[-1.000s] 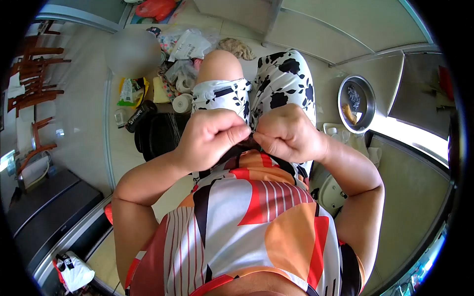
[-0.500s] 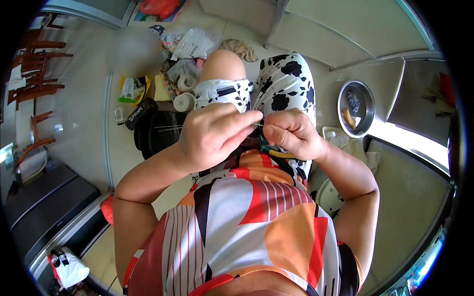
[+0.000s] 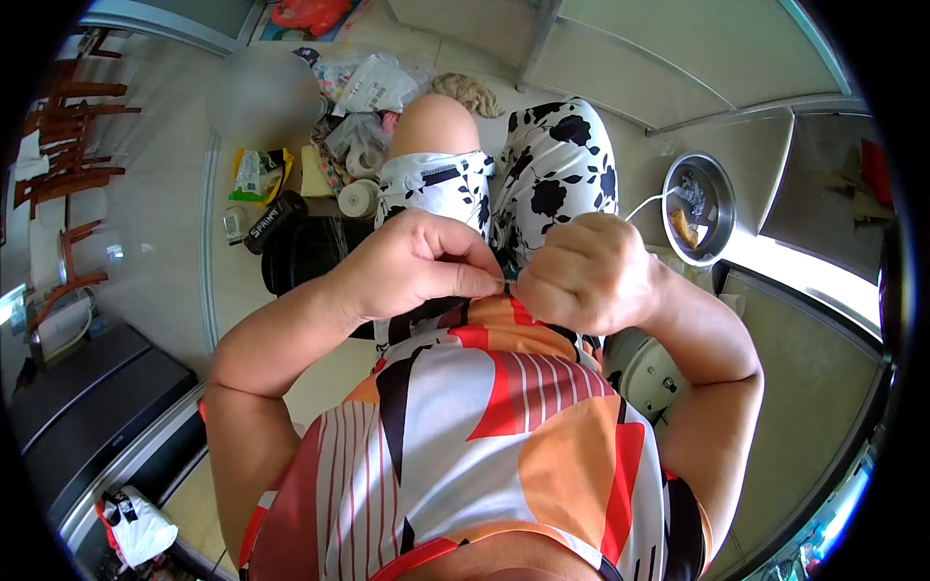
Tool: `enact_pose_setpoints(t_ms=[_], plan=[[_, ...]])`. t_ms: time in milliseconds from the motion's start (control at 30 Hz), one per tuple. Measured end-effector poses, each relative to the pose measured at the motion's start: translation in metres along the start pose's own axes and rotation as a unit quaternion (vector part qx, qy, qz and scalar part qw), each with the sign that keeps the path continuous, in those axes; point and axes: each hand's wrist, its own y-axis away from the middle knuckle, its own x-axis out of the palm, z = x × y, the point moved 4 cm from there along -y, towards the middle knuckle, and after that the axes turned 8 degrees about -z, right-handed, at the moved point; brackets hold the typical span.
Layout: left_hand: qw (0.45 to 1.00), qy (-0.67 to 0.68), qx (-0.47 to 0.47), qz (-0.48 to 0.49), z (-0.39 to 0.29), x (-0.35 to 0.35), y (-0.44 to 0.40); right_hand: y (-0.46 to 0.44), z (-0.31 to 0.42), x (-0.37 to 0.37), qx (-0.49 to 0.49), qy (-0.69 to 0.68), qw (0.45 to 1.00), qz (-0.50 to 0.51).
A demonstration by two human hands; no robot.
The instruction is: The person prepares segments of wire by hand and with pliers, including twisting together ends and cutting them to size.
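My left hand is in front of my lap, thumb and forefinger pinched together. A tiny pale end shows at its fingertips, touching my right hand's fingers; its kind is too small to tell. My right hand is closed, knuckles up. From behind it a thin white strand curves out toward the metal bowl, apparently held in that fist. Both hands meet just above the patterned shirt, near the knees in white trousers with black flowers.
A metal bowl with dark grey stuff and a brownish piece stands at right. Left of my knees lie a black container, a white roll, a yellow packet and plastic bags. A beige cloth lies ahead.
Both hands have come slightly lower. My right hand has turned knuckles up, and a white strand now shows beyond it. The thin strands formerly sticking out left of my left hand are mostly out of sight.
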Motion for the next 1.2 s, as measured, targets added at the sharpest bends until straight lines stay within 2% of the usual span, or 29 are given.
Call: enact_pose_setpoints(t_ms=[67, 100, 167, 200, 233, 267, 300, 333, 367, 400, 500, 533, 600, 633, 700, 800, 833, 933, 1000, 1033, 1067, 1133, 1167, 1200], plan=[[0.977, 0.169, -0.112, 0.06, 0.009, 0.005, 0.007, -0.005, 0.005, -0.011, -0.076, 0.044, 0.996, 0.006], [0.949, 0.251, -0.166, 0.089, 0.012, 0.009, 0.011, -0.002, 0.003, -0.01, -0.075, 0.05, 0.996, -0.015], [0.946, 0.275, -0.157, 0.073, 0.021, 0.009, 0.007, 0.008, -0.004, -0.003, -0.074, 0.065, 0.994, -0.056], [0.954, 0.26, -0.141, 0.053, 0.021, 0.005, -0.002, 0.014, -0.013, 0.004, -0.026, 0.024, 0.999, 0.003], [0.961, 0.246, -0.123, 0.033, 0.019, 0.002, -0.009, 0.016, -0.018, 0.01, 0.079, -0.054, 0.995, -0.011], [0.998, 0.032, -0.035, -0.044, 0.013, -0.004, -0.01, 0.019, -0.024, 0.012, 0.152, -0.109, 0.982, -0.012], [0.983, -0.07, 0.157, -0.069, -0.002, -0.001, -0.011, 0.023, -0.028, 0.014, 0.226, -0.167, 0.96, -0.014], [0.916, -0.241, 0.303, -0.111, -0.015, 0.0, -0.007, 0.025, -0.03, 0.016, 0.292, -0.232, 0.928, -0.009], [0.796, -0.4, 0.431, -0.145, -0.029, 0.006, -0.002, 0.024, -0.031, 0.016, 0.354, -0.294, 0.888, -0.006], [0.721, -0.497, 0.459, -0.152, -0.031, 0.008, 0.003, 0.024, -0.034, 0.017, 0.41, -0.351, 0.842, -0.004], [0.622, -0.566, 0.515, -0.166, -0.041, 0.01, 0.005, 0.026, -0.032, 0.021, 0.479, -0.422, 0.77, -0.008], [0.558, -0.591, 0.55, -0.194, -0.041, 0.011, 0.004, 0.027, -0.032, 0.021, 0.494, -0.436, 0.752, -0.002], [0.535, -0.605, 0.561, -0.184, -0.046, 0.015, 0.006, 0.029, -0.03, 0.021, 0.527, -0.466, 0.711, 0.014], [0.522, -0.612, 0.567, -0.18, -0.047, 0.016, 0.007, 0.028, -0.029, 0.022, 0.52, -0.473, 0.711, 0.012], [0.623, -0.556, 0.529, -0.152, -0.046, 0.013, 0.005, 0.027, -0.028, 0.024, 0.505, -0.488, 0.712, 0.007], [0.748, -0.447, 0.475, -0.124, -0.043, 0.009, 0.004, 0.02, -0.026, 0.014, 0.407, -0.42, 0.81, 0.046], [0.784, -0.405, 0.455, -0.117, -0.042, 0.009, 0.004, 0.017, -0.024, 0.011, 0.346, -0.381, 0.857, 0.03], [0.911, -0.264, 0.313, -0.048, -0.036, 0.011, 0.008, 0.012, -0.014, 0.002, 0.145, -0.235, 0.961, -0.02], [0.97, -0.177, 0.168, -0.004, -0.025, 0.014, 0.013, 0.004, -0.002, -0.01, 0.106, -0.162, 0.98, 0.049], [0.963, -0.195, 0.183, -0.016, -0.025, 0.014, 0.012, 0.003, 0.001, -0.014, 0.085, -0.124, 0.985, 0.082], [0.956, -0.213, 0.199, -0.028, -0.024, 0.014, 0.01, 0.009, -0.001, -0.013, 0.084, -0.137, 0.985, 0.058], [0.936, -0.27, 0.217, -0.07, -0.019, 0.007, 0.005, 0.032, -0.02, 0.011, 0.254, -0.279, 0.924, 0.061], [0.944, -0.239, 0.212, -0.084, -0.017, 0.004, 0.001, 0.04, -0.028, 0.018, 0.332, -0.344, 0.876, 0.062], [0.924, -0.278, 0.246, -0.094, -0.017, 0.001, -0.002, 0.044, -0.031, 0.016, 0.473, -0.442, 0.757, 0.086]])
